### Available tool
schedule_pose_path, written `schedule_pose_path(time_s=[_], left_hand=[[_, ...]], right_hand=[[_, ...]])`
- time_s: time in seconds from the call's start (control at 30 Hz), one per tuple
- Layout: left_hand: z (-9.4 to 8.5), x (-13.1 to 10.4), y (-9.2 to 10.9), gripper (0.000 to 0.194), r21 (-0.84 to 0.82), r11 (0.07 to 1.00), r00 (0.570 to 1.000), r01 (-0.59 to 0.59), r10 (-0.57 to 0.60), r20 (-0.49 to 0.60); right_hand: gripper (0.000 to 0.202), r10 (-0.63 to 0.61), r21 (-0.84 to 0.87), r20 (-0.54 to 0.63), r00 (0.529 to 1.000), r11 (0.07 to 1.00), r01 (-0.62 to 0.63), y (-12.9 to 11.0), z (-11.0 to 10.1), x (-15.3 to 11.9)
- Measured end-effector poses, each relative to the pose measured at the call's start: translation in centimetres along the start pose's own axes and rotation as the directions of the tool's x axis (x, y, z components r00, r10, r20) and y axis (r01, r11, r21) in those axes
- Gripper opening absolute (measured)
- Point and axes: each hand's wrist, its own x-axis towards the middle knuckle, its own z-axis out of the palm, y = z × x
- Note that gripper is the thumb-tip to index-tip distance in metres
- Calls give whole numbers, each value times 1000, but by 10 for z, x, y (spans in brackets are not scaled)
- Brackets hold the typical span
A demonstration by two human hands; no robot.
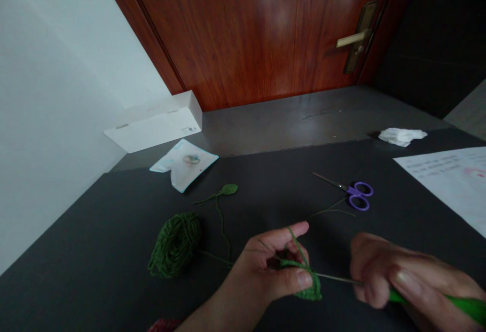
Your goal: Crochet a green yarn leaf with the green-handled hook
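A small green crocheted piece point(311, 289) is pinched between the thumb and fingers of my left hand point(271, 271), with a strand of green yarn looped over the raised index finger. My right hand point(402, 276) is wrapped round the green handle of a crochet hook point(465, 306). The hook's thin metal shaft reaches left to the edge of the crocheted piece; its tip is hidden there. Left of my hands lies a ball of green yarn point(175, 244), and a strand runs from it toward my left hand. Beyond it is a small green crocheted leaf point(229, 189) with yarn tails.
Purple-handled scissors point(359, 195) lie beyond my hands near loose yarn ends. A printed sheet point(451, 180) and crumpled white tissue point(402, 136) are at the right. At the back left are an opened packet point(186, 165) and a white box point(163, 124), before a wooden door point(246, 33).
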Motion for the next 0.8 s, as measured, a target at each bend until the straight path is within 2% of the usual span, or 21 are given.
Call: schedule_pose_path(time_s=[0.1,0.17,0.27,0.33,0.4,0.5,0.6,0.7,0.8], left_hand=[[-1,2,-3,56,-132,988,996,78,-71,56],[0,3,-4,56,-136,989,997,64,-60,39],[1,2,-3,59,-108,994,999,28,-30,-17],[2,1,-3,59,-111,993,999,38,-41,-25],[1,1,-2,57,-136,988,998,69,-69,0],[-1,1,-2,55,-176,973,988,149,-138,71],[-3,2,-4,54,-237,944,968,228,-193,161],[-4,2,-6,54,-266,923,947,276,-214,240],[-2,2,-8,54,-279,909,929,310,-228,290]], right_hand=[[39,217,332,-103,971,928,-172,4,10,6],[39,375,490,-130,918,829,-269,5,15,11],[35,538,606,-109,836,703,-373,3,18,16],[34,556,603,-109,824,696,-390,2,19,16],[35,513,541,-118,850,751,-378,2,17,15],[40,372,377,-76,925,869,-319,0,9,11],[37,147,124,90,985,980,-158,-2,-3,10],[31,-109,-52,291,950,990,130,-5,-10,10],[34,-233,-151,303,924,946,288,-6,-7,10]])
